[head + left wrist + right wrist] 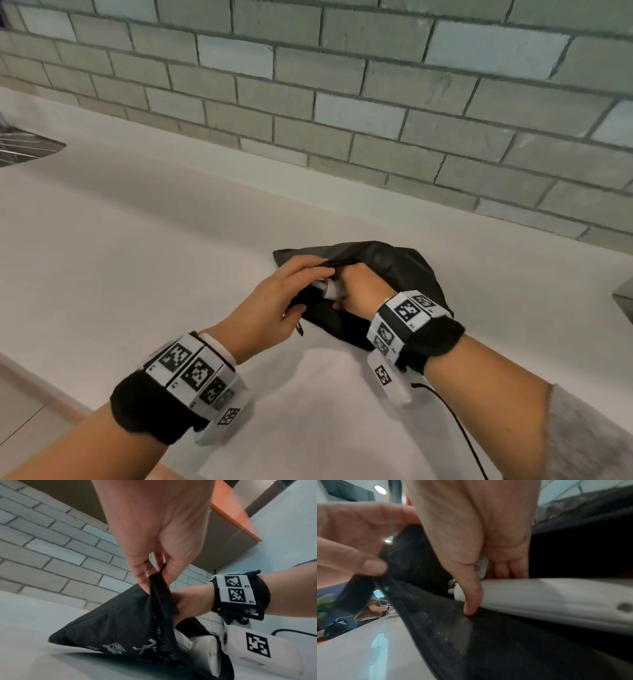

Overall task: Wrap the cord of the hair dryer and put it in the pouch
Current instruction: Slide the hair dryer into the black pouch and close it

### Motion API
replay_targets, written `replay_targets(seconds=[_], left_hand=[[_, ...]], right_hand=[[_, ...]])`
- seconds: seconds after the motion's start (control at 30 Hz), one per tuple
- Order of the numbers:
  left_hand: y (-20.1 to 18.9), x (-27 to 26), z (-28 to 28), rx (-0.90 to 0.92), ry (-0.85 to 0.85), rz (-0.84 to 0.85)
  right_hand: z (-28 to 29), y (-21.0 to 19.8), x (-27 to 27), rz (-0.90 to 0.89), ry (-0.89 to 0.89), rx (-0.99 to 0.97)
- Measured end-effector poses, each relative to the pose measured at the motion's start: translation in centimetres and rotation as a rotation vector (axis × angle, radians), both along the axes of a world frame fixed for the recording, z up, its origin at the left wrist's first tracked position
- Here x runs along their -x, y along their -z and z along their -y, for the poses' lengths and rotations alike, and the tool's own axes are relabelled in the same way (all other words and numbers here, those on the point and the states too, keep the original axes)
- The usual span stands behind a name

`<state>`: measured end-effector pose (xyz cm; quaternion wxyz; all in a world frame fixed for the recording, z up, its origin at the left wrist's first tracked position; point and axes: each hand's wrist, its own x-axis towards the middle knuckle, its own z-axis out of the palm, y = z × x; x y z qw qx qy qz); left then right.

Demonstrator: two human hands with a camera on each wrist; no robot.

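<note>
Left hand fingers pinch the black fabric pouch rim — mouth held open on the white tabletop. Right hand fingers curl round the white plastic hair dryer — inside the pouch.

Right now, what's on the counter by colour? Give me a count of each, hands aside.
Black: 1, the pouch, its mouth edge pinched open by the left hand.
White: 1, the dryer, partly inside the pouch, right hand on it.
Total: 2.
</note>
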<state>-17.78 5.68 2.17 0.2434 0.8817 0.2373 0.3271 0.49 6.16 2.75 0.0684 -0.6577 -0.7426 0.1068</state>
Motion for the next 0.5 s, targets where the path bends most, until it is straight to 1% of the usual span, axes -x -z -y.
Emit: replay_targets(seconds=[0.07,0.13,0.23,0.3,0.37,0.47,0.5], left_hand=[[0.3,0.5,-0.1,0.083,0.014,-0.019],[0.6,0.9,-0.2,0.153,0.018,-0.077],[0.7,1.2,-0.5,0.225,0.029,-0.245],[0.7,1.4,-1.0,0.271,0.036,-0.384],[0.7,1.6,-1.6,0.276,0.056,-0.507],[0.6,1.6,-2.2,0.298,0.092,-0.670],[0.5,1.5,-2.4,0.303,0.106,-0.726]], right_hand=[[-0.5,0.7,0.4,-0.013,0.054,0.025],[-0.4,1.5,0.8,-0.018,0.073,0.070],[-0.1,2.8,1.2,-0.047,0.082,0.125],[0.6,2.9,1.0,0.016,0.111,0.174],[2.4,1.8,0.2,0.058,0.097,0.206],[6.3,-1.7,-2.2,0.097,-0.071,0.253],[7.5,-2.8,-3.2,0.062,-0.095,0.271]])
